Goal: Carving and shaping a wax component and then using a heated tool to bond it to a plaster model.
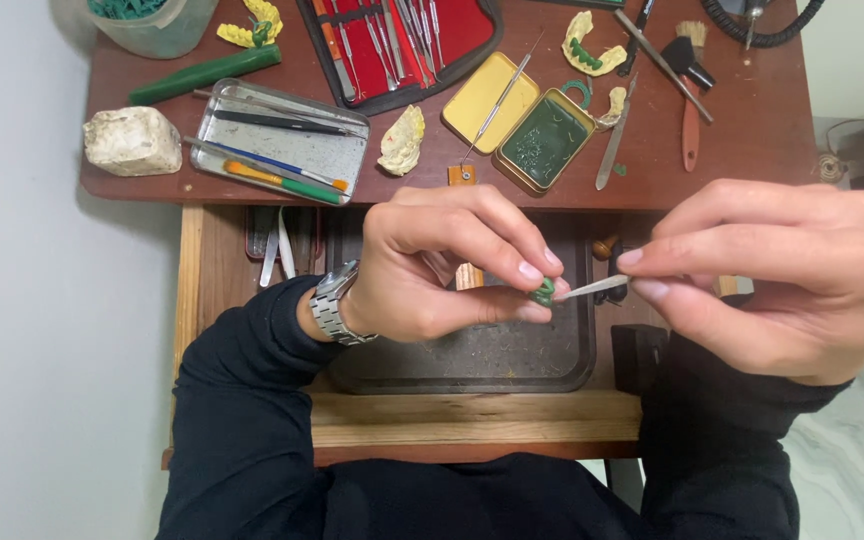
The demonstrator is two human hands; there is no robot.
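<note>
Left hand [442,265]: fingertips pinch a small green wax piece [544,292], held above the dark tray [472,360] in the open drawer. Right hand [782,275]: tight pen-style grip on a thin metal carving tool [597,288], tip touching the wax piece.

To do this well, my read: brace both hands against each other, take light strokes, keep the tip angled away from the left fingertips, work over the tray so shavings drop in.

On the desk [752,140], left to right: white stone block [132,140], green stick [204,73], metal tray [282,150] with pens and tools, plaster tooth cast [402,140], red tool case [452,35] full of instruments, open yellow tin [527,125] holding green wax with a probe lying across it, second cast [592,45] with green wax, knife [614,140], small brush [690,100].

Obstacles: nothing between the hands. The left fingers cover most of the wax piece, so its shape can't be told. Desk edge sits just behind the hands; loose tools near the edge crowd any reach forward.
</note>
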